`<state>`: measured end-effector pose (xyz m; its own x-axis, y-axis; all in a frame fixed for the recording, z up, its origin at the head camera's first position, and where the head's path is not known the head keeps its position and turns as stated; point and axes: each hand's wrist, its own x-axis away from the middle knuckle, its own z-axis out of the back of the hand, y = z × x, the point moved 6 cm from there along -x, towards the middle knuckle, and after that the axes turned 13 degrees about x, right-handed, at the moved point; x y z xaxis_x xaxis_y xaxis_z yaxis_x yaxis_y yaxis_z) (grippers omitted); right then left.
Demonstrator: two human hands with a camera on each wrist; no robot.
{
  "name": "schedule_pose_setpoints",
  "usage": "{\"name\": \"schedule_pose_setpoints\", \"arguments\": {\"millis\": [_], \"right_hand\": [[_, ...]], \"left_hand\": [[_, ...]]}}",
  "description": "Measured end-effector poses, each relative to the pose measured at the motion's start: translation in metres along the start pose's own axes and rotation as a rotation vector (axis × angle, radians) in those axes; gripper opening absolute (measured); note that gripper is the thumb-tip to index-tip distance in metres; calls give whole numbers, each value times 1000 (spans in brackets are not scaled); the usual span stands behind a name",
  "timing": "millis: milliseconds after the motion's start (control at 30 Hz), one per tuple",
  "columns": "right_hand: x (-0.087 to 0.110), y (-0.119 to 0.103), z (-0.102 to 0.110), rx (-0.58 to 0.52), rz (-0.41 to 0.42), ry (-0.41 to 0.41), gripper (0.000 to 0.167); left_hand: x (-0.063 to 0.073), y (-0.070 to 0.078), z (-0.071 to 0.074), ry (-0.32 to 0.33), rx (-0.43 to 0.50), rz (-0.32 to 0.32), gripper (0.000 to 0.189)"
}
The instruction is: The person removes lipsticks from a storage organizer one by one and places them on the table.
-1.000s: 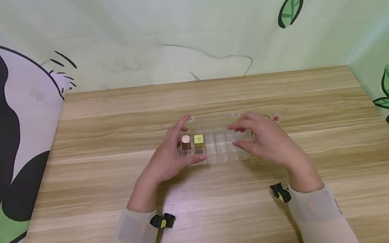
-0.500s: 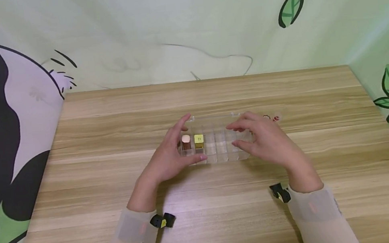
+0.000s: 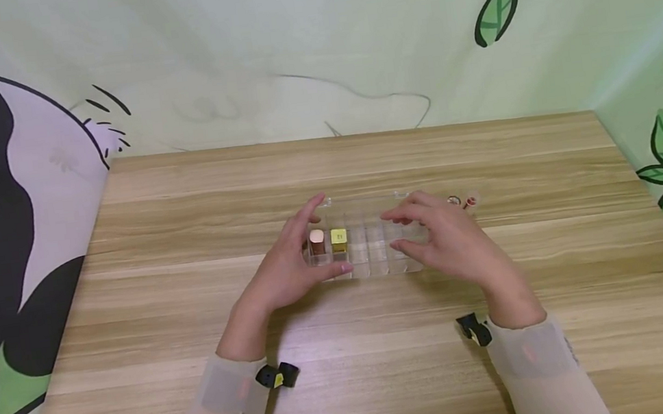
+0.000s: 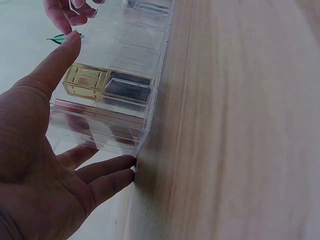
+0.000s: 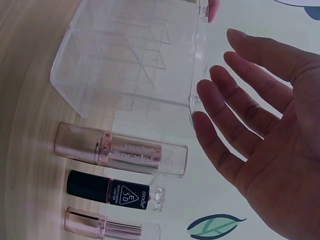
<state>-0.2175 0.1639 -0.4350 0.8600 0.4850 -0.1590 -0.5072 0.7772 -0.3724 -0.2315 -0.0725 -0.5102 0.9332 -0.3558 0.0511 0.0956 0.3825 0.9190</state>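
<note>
The clear rectangular plastic box [image 3: 378,269] on the surface [image 3: 365,382] already holds peach-topped and yellow-topped square tubes [image 3: 338,238], three upright pink-gold and black lipsticks [image 5: 108,190] seemingly remain outside, left hand [image 3: 285,268] spread against its end, right hand [image 3: 449,234] loosely spread (gripping nothing)

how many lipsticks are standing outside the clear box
3, in a row beside the clear box: a rosy one nearest it, a black one in the middle, another rosy one at the right wrist view's bottom edge. More may be hidden.

The left hand [image 4: 42,170] spans the near end of a clear box [image 4: 132,56], its thumb and fingers bracketing a gold-topped tube [image 4: 86,81], with wooden tabletop [image 4: 240,125] beyond its fingertips.
</note>
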Motion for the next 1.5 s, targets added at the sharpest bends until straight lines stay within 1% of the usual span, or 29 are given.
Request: {"name": "schedule_pose_setpoints", "arguments": {"millis": [533, 700, 1000, 1267, 1500], "right_hand": [[-4, -3, -5, 2, 0, 22, 45], [-5, -5, -7, -6, 3, 18, 47], [-5, -7, -11, 10, -10, 17, 50], [-6, -7, -14, 7, -23, -2, 51], [-7, -9, -15, 0, -17, 3, 52]], "left_hand": [[1, 1, 0, -2, 5, -17, 117], [1, 1, 0, -4, 13, -22, 117], [1, 1, 0, -4, 8, -20, 117], [1, 2, 0, -5, 9, -28, 117], [1, 1, 0, -3, 6, -33, 117]]}}
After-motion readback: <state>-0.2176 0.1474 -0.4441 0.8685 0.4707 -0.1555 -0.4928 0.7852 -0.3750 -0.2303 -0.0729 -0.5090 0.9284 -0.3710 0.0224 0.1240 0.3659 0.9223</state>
